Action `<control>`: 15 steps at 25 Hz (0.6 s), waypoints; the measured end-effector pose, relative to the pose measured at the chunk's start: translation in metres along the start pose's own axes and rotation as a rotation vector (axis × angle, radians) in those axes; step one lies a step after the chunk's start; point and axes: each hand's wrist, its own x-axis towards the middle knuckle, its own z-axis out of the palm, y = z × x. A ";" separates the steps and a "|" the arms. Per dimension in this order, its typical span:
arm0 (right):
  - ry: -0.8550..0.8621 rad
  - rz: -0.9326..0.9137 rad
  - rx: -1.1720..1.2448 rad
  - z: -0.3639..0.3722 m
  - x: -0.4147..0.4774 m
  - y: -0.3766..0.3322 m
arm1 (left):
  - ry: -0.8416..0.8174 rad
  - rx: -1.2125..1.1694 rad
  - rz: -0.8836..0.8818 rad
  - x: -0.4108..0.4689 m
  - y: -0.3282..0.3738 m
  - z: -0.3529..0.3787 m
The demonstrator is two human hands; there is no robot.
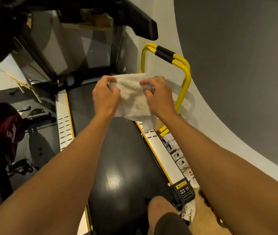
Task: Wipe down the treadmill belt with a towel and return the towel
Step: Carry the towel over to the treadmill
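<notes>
One white towel (133, 97), two hands, one treadmill belt (117, 158).
Left hand (105, 97) and right hand (158, 96) each grip a side of the towel, fingers curled, at frame centre over the black belt. Two white side rails (63, 119) flank the belt; one yellow tube frame (185, 78) at centre right.

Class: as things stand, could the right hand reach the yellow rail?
Probably yes: the yellow rail stands just beyond the right hand, nothing between, though that hand grips the towel.

To your right a yellow tube frame (185, 85) stands beside the grey-and-white wall (236, 65); to your left sits a dark red machine (4, 133).
</notes>
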 end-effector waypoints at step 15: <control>-0.229 -0.146 0.064 0.066 0.327 -0.018 | 0.107 0.149 -0.111 0.276 0.008 0.046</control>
